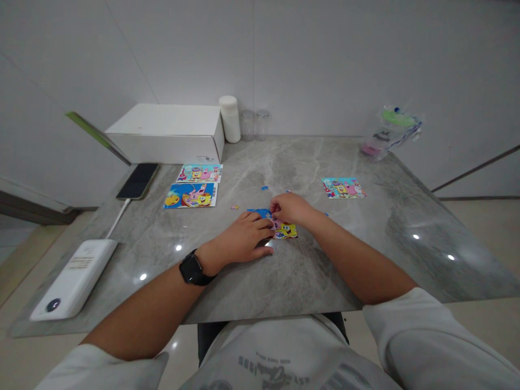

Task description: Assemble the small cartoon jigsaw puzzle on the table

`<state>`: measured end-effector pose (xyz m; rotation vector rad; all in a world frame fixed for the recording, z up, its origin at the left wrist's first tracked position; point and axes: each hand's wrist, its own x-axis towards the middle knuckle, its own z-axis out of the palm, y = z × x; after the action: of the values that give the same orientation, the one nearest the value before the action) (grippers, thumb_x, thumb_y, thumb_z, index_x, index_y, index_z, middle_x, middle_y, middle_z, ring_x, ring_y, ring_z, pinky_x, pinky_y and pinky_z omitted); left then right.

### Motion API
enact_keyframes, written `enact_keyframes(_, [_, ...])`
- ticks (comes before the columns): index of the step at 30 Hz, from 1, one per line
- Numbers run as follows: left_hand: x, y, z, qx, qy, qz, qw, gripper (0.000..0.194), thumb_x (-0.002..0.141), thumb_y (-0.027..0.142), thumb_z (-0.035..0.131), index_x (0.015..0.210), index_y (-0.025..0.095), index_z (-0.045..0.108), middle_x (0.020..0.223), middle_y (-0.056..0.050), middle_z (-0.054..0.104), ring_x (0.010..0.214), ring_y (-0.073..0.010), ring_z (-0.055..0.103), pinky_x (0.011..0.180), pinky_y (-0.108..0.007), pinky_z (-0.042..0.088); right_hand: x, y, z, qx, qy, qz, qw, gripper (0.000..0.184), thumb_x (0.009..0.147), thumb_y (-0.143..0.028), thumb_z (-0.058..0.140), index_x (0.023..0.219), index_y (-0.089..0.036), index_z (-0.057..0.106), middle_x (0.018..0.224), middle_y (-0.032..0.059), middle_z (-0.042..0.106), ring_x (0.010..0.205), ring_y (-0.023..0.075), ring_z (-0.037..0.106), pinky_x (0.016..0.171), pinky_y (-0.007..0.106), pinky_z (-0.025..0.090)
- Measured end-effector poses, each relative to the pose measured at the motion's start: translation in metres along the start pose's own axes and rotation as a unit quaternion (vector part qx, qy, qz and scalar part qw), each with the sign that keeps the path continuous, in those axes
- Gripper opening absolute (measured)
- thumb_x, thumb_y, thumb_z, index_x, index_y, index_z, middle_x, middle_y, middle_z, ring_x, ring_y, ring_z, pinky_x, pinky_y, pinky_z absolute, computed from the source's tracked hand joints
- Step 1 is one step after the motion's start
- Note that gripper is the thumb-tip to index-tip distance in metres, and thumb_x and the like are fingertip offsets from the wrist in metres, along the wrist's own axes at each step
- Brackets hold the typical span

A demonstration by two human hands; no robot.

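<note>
A partly joined cartoon jigsaw puzzle (289, 231), blue at the top with a yellow character at its right, lies on the grey marbled table. My left hand (246, 236) rests palm down over its left part, fingers stretched out and touching it; a black watch is on that wrist. At the puzzle's upper edge my right hand (291, 208) has its fingers pinched together, and what is between them is hidden. Loose puzzle pieces lie around: a blue piece (265, 188) beyond the puzzle, a multicoloured piece (234, 207) to its left, and bits of blue near my right hand and forearm.
Picture cards (190, 195) lie at left, another card (344, 188) at right. Behind stand a white box (162, 132), a white bottle (230, 119) and two clear glasses (255, 125). A phone (138, 181) is cabled to a power bank (75, 279). A plastic bag (390, 134) sits far right.
</note>
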<state>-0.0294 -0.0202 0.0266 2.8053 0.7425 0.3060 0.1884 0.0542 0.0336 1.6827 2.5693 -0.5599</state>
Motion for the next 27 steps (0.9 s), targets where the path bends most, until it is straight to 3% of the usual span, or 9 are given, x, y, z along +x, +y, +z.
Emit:
enact_keyframes(7, [0.000, 0.001, -0.001, -0.006, 0.002, -0.002, 1.000, 0.043, 0.101, 0.051, 0.068, 0.134, 0.024, 0.072, 0.140, -0.010, 0.070, 0.124, -0.0313, 0.061, 0.109, -0.048, 0.043, -0.013, 0.022, -0.026, 0.012, 0.096, -0.014, 0.995, 0.011, 0.091, -0.019, 0.073, 0.095, -0.022, 0.082, 0.093, 0.0039, 0.079, 0.085, 0.0185, 0.068, 0.077, 0.029, 0.045])
enact_keyframes(12, [0.000, 0.001, -0.001, -0.005, -0.001, -0.005, 1.000, 0.041, 0.100, 0.051, 0.069, 0.131, 0.024, 0.073, 0.135, -0.010, 0.072, 0.125, -0.0312, 0.061, 0.109, -0.048, 0.043, -0.033, 0.023, -0.001, -0.008, 0.082, -0.107, 0.991, 0.016, 0.095, -0.023, 0.071, 0.104, -0.024, 0.085, 0.103, 0.0074, 0.075, 0.097, 0.0208, 0.067, 0.085, 0.030, 0.046])
enact_keyframes(16, [0.000, 0.001, -0.003, -0.002, -0.005, -0.007, 1.000, 0.039, 0.100, 0.049, 0.070, 0.129, 0.023, 0.073, 0.137, -0.009, 0.071, 0.125, -0.0314, 0.060, 0.111, -0.048, 0.042, -0.040, 0.022, 0.021, -0.007, 0.077, -0.119, 0.990, 0.022, 0.101, -0.025, 0.065, 0.112, -0.025, 0.084, 0.107, 0.0083, 0.074, 0.098, 0.0205, 0.068, 0.086, 0.030, 0.047])
enact_keyframes(23, [0.001, 0.000, -0.007, -0.036, 0.005, -0.020, 0.999, 0.031, 0.103, 0.045, 0.065, 0.125, 0.023, 0.070, 0.127, -0.009, 0.075, 0.118, -0.0288, 0.064, 0.107, -0.046, 0.045, -0.042, 0.027, 0.029, 0.028, 0.100, -0.160, 0.982, 0.022, 0.101, -0.020, 0.064, 0.113, -0.024, 0.082, 0.107, 0.0082, 0.075, 0.103, 0.0208, 0.068, 0.093, 0.031, 0.048])
enact_keyframes(27, [-0.005, -0.018, -0.014, -0.034, 0.056, -0.067, 0.996, 0.025, 0.107, 0.039, 0.057, 0.122, 0.025, 0.071, 0.121, -0.007, 0.075, 0.114, -0.0267, 0.066, 0.104, -0.045, 0.047, -0.044, 0.030, 0.031, 0.052, 0.138, -0.163, 0.975, 0.021, 0.100, -0.022, 0.063, 0.112, -0.022, 0.080, 0.109, 0.0088, 0.075, 0.102, 0.0214, 0.068, 0.093, 0.032, 0.049])
